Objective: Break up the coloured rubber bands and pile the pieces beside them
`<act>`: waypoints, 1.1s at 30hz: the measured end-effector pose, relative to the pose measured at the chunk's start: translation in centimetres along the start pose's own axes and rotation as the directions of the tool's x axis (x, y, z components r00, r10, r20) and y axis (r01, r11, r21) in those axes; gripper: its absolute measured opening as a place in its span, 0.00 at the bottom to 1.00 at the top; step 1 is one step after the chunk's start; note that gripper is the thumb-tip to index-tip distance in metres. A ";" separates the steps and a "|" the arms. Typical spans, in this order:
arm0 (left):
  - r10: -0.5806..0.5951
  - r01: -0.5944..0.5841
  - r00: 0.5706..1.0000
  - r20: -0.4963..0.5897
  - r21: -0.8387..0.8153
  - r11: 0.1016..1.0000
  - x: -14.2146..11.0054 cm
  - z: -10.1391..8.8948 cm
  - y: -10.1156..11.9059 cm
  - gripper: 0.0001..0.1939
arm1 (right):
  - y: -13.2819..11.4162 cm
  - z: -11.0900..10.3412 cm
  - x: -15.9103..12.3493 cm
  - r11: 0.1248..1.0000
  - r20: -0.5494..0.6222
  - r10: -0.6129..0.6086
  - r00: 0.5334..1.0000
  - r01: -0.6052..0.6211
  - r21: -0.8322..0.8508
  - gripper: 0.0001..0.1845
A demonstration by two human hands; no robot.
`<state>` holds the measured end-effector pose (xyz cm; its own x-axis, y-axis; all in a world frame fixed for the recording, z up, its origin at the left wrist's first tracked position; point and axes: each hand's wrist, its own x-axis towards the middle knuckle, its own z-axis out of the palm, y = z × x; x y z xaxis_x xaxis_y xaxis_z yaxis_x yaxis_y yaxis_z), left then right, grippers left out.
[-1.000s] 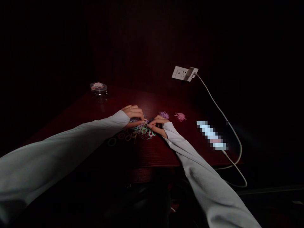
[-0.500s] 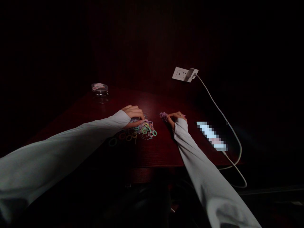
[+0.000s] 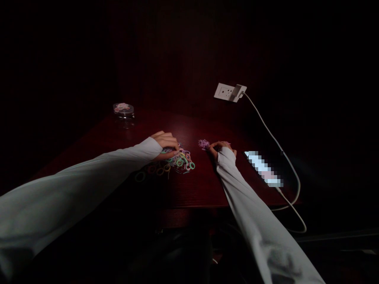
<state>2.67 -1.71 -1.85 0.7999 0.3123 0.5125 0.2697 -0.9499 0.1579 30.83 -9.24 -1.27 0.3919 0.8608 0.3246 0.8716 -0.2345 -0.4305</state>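
Observation:
A loose heap of small coloured hair ties (image 3: 181,161), green, yellow, pink and purple among them, lies on the dark red table. My left hand (image 3: 165,142) is over its far left part, fingers curled down and tips among the ties; what they hold is hidden. To the right, a tight bunch of purple hair ties (image 3: 203,144) sits apart from the heap. At its right edge is my right hand (image 3: 221,148), thumb and forefinger drawn together beside the bunch. Any tie between those fingers is too small to make out. Something pink shows behind this hand.
A clear round container (image 3: 123,110) with a pink-patterned lid stands at the back left. On the right lies a phone (image 3: 263,169) with a blurred screen; its white cable (image 3: 274,136) loops up to a charger in the wall socket (image 3: 224,92). The table's front edge (image 3: 189,206) is near me.
My right hand has turned slightly, and its far fingers show less. The purple bunch looks a little looser. My left hand stays almost still over the heap.

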 end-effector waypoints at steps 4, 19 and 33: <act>0.013 -0.013 1.000 -0.020 0.000 1.000 -0.1 -0.1 0.1 0.16 | 0.0 0.1 0.4 0.995 -0.080 0.059 0.995 -0.053 0.079 0.20; -0.054 0.055 0.998 -0.016 0.071 0.996 0.2 -1.3 0.7 0.17 | -2.8 1.0 -2.2 0.796 -0.064 -0.517 0.854 0.507 0.331 0.18; -0.079 0.081 0.997 -0.018 0.091 0.993 0.1 -0.2 -0.3 0.19 | -5.8 0.6 -4.8 0.705 0.103 -0.683 0.723 0.616 0.352 0.20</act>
<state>2.57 -1.37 -1.66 0.7660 0.3865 0.5136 0.3810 -0.9166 0.1215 23.68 -11.79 -0.80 -0.3423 0.8289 0.4424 0.7522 0.5239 -0.3998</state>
